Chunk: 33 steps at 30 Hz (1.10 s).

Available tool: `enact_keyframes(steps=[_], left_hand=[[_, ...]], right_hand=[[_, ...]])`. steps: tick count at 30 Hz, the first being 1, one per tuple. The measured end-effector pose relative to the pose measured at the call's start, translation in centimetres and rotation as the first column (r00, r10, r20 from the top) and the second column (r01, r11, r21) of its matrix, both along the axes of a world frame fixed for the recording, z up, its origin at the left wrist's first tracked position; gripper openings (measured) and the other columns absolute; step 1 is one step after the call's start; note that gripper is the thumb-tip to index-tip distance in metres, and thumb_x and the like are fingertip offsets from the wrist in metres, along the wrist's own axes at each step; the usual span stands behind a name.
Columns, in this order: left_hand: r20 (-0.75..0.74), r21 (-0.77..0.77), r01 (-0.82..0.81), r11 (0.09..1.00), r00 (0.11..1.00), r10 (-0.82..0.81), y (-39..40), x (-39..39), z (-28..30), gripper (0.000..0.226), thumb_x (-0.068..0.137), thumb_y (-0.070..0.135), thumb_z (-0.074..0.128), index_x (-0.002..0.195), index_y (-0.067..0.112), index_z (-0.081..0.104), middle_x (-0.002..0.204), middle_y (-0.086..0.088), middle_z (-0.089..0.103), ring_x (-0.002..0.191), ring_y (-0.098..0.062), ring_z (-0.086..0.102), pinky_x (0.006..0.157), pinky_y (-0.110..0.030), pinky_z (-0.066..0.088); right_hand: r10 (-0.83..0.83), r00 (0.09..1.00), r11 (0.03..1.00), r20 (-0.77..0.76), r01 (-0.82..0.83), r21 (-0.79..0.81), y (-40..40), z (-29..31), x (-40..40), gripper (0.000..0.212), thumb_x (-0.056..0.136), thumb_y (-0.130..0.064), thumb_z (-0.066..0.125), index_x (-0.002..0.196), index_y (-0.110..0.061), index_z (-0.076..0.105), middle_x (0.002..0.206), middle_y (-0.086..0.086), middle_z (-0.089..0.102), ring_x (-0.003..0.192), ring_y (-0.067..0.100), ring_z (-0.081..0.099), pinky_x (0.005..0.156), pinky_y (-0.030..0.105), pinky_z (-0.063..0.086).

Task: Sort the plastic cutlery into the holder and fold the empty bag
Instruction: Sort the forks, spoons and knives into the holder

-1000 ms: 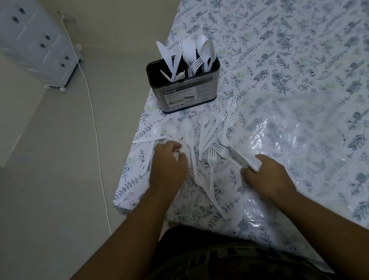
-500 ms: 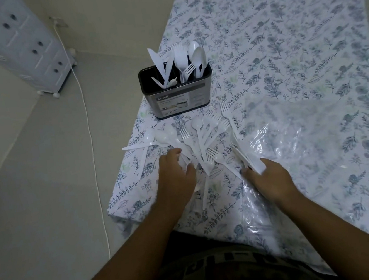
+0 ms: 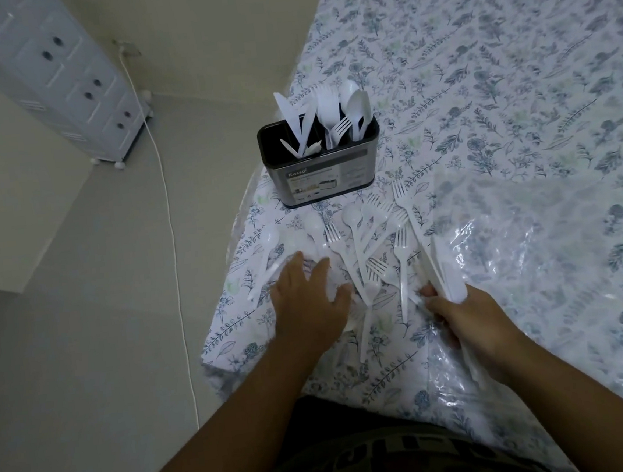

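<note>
Now the left hand (image 3: 309,301) lies flatter than half a second ago, fingers spread on thin white cutlery (image 3: 372,244). The right hand (image 3: 460,312) grips a bundle of knives (image 3: 440,272), blades pointing far. Loose forks and spoons fan toward the glossy oval holder (image 3: 322,175); a crinkled clear bag (image 3: 527,251) lies right.

Floral bed (image 3: 495,62) bears holder (image 3: 324,169), cutlery (image 3: 381,251), seemingly bag (image 3: 534,250).
</note>
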<state>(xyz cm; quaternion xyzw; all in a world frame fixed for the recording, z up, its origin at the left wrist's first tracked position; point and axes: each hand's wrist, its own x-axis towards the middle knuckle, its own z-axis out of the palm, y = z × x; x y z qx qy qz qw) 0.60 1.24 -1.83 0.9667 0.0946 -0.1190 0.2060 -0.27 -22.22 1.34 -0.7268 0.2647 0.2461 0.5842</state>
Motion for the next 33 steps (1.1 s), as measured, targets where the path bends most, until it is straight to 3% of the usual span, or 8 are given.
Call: enact_keyframes(steps=[6,13,19,22,24,28,30,33], left_hand=[[0.174,-0.122,-0.122,0.985,0.974,0.142,1.1,-0.6,0.6,0.051,0.091,0.049,0.054,0.137,0.029,0.049,0.16,-0.004,0.029,0.148,-0.025,0.02,0.118,-0.056,0.019],[-0.124,-0.015,-0.021,1.0,0.992,0.019,0.9,0.6,-0.1,0.077,0.094,0.063,0.036,0.158,0.029,0.008,0.167,-0.004,-0.011,0.152,-0.03,-0.014,0.118,-0.06,-0.001],[0.104,-0.31,-0.124,0.943,0.981,0.163,-2.7,-1.5,3.1,0.056,0.094,0.042,0.054,0.146,0.026,0.041,0.153,-0.001,0.038,0.143,-0.021,0.028,0.118,-0.045,0.025],[-0.105,-0.568,-0.161,0.807,0.987,0.122,-5.1,-3.5,5.6,0.03,0.094,0.04,0.06,0.122,0.03,0.055,0.118,0.009,0.058,0.109,-0.008,0.055,0.089,-0.024,0.047],[-0.398,-0.656,-0.428,0.622,0.896,0.196,-6.7,-4.2,6.0,0.03,0.095,0.051,0.053,0.11,0.026,0.059,0.106,0.007,0.063,0.097,-0.01,0.06,0.081,-0.027,0.049],[-0.797,-0.601,-0.78,-0.173,0.568,0.207,-8.5,-3.5,6.1,0.047,0.103,0.048,0.042,0.118,0.009,0.064,0.096,-0.006,0.068,0.081,-0.017,0.063,0.074,-0.03,0.054],[-0.764,-0.645,-0.721,-0.253,0.619,0.182,-8.8,-2.9,6.2,0.046,0.104,0.044,0.04,0.123,0.012,0.066,0.108,-0.008,0.074,0.096,-0.019,0.068,0.087,-0.034,0.056],[-0.664,-0.743,-0.664,-0.077,0.72,0.201,-9.1,-2.6,7.1,0.04,0.105,0.044,0.036,0.123,0.027,0.067,0.12,0.003,0.072,0.117,-0.015,0.064,0.099,-0.038,0.049]], right_hand=[[0.015,1.0,0.998,-0.005,-0.014,0.061,0.3,0.2,-0.1,0.013,0.094,-0.012,0.063,0.106,-0.013,0.069,0.07,0.009,0.063,0.059,0.023,0.05,0.054,0.036,0.044],[-0.034,0.981,0.937,-0.193,0.098,0.334,1.1,1.0,0.2,0.007,0.097,-0.008,0.059,0.094,-0.003,0.064,0.069,0.015,0.054,0.054,0.026,0.052,0.056,0.037,0.047],[-0.149,0.972,0.849,-0.183,0.221,0.48,1.9,1.9,0.7,0.024,0.096,-0.001,0.061,0.12,-0.001,0.065,0.077,0.009,0.067,0.062,0.02,0.061,0.063,0.04,0.055],[-0.272,0.956,0.824,-0.112,0.292,0.486,2.7,2.5,1.5,0.023,0.095,0.002,0.062,0.118,0.003,0.066,0.084,0.013,0.068,0.07,0.021,0.067,0.084,0.051,0.059],[-0.352,0.932,0.778,-0.084,0.341,0.528,3.3,3.0,2.0,0.023,0.096,0.004,0.059,0.12,0.003,0.062,0.083,0.013,0.065,0.072,0.021,0.066,0.094,0.056,0.055],[-0.425,0.905,0.706,-0.023,0.347,0.618,4.6,3.6,2.6,0.023,0.098,0.006,0.057,0.115,-0.009,0.06,0.083,0.011,0.065,0.076,0.022,0.065,0.091,0.051,0.056],[-0.345,0.938,0.788,0.039,0.267,0.555,5.1,3.5,2.0,0.025,0.098,-0.004,0.062,0.121,-0.016,0.063,0.088,0.007,0.073,0.081,0.019,0.072,0.087,0.045,0.058],[-0.193,0.974,0.903,0.119,0.129,0.41,5.6,3.4,1.0,0.027,0.099,-0.016,0.065,0.124,-0.028,0.065,0.107,-0.001,0.078,0.101,0.016,0.074,0.09,0.041,0.058]])
